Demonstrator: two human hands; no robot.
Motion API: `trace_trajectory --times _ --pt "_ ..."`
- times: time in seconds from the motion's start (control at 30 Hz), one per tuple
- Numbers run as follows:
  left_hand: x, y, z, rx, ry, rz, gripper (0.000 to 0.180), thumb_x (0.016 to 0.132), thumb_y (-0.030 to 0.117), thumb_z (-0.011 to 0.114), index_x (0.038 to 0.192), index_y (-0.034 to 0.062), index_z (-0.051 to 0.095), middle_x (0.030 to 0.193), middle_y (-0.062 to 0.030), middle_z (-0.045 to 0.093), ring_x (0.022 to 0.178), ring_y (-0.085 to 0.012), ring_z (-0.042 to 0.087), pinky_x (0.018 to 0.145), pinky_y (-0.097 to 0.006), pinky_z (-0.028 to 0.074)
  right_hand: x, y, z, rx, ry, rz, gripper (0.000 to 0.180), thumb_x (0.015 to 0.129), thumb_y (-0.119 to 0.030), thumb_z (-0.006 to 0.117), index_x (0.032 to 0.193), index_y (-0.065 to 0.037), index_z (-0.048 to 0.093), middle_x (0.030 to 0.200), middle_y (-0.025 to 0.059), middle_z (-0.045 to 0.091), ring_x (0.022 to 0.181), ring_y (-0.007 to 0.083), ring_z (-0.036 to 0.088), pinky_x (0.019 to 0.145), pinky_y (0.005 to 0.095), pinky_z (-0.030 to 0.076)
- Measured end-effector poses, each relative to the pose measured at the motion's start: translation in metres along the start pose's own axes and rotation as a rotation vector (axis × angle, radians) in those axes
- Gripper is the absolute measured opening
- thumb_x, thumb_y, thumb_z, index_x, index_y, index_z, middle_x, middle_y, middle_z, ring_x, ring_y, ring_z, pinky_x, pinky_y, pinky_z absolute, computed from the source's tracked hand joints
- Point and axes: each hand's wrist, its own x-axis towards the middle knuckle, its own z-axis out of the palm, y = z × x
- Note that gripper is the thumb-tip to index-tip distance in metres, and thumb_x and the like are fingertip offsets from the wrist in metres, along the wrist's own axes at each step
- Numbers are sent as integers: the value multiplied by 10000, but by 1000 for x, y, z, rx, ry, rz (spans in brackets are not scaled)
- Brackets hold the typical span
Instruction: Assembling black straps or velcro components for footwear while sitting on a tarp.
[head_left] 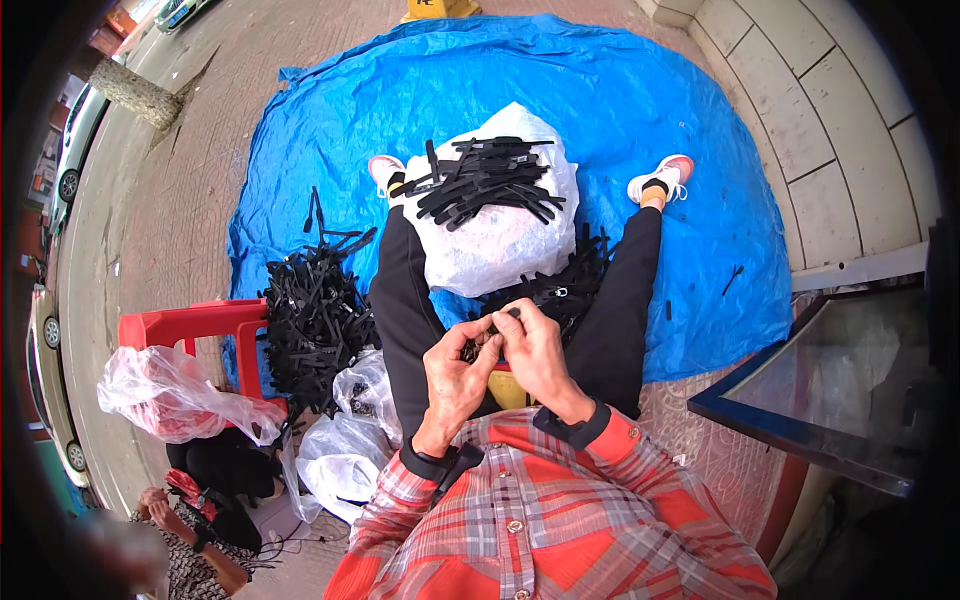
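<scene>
My left hand (458, 372) and my right hand (532, 352) meet over my lap, fingers pinched together on a small black plastic strip (503, 318). In front of them a white plastic sack (500, 245) rests between my legs, with several finished black strips (485, 180) laid across its top. More black strips (560, 285) lie in my lap beyond the hands. My legs in black trousers stretch out over a blue tarp (620, 110).
A big heap of black strips (315, 320) lies on the tarp at my left, beside a red plastic stool (195, 325) and clear plastic bags (345, 450). Another person (200, 520) sits at lower left. A glass-topped frame (850, 390) stands at my right.
</scene>
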Motion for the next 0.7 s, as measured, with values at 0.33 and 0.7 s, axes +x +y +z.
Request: trace_trajectory --times 0.33,0.7 --pt "0 -4 -1 -501 -60 -190 133 861 84 577 965 3 598 627 8 511 469 -19 356 420 -170 257 -1 -14 -11 605 -106 451 208 896 -208 533 815 -17 533 622 13 515 466 54 467 402 189 362" --pt "6 8 0 -576 -25 -358 122 837 -3 518 904 -33 615 629 0 545 427 -16 347 381 -177 227 -6 -15 -12 499 -99 330 159 888 -166 546 828 -18 545 620 6 529 476 49 485 416 187 379"
